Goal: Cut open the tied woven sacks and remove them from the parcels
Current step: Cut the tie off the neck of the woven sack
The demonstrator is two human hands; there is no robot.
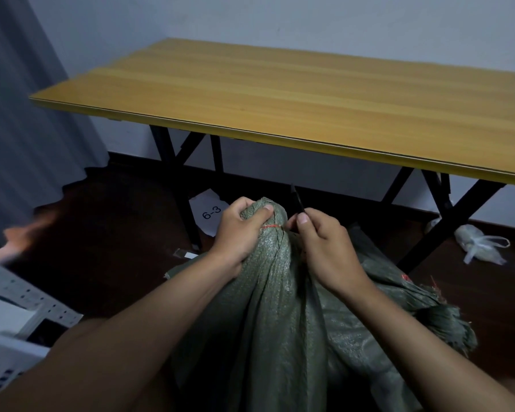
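A green woven sack [268, 307] stands on the floor in front of me, its neck bunched and bound with a thin red tie [271, 226]. My left hand [241, 230] grips the bunched neck, thumb over the top of the knot of fabric. My right hand [321, 248] holds a slim dark cutting tool [297, 199] right beside the tie, the tool's upper end sticking up past my fingers. What the sack holds is hidden. A second green woven sack [399, 295] lies crumpled behind it on the right.
A wooden folding table [280, 93] with black legs stands just beyond the sacks. Under it lies a white paper marked 6-3 [208, 212]. A small tied white bag [479, 242] sits on the dark floor at right. Grey curtain at left, white perforated shelving [18, 319] at lower left.
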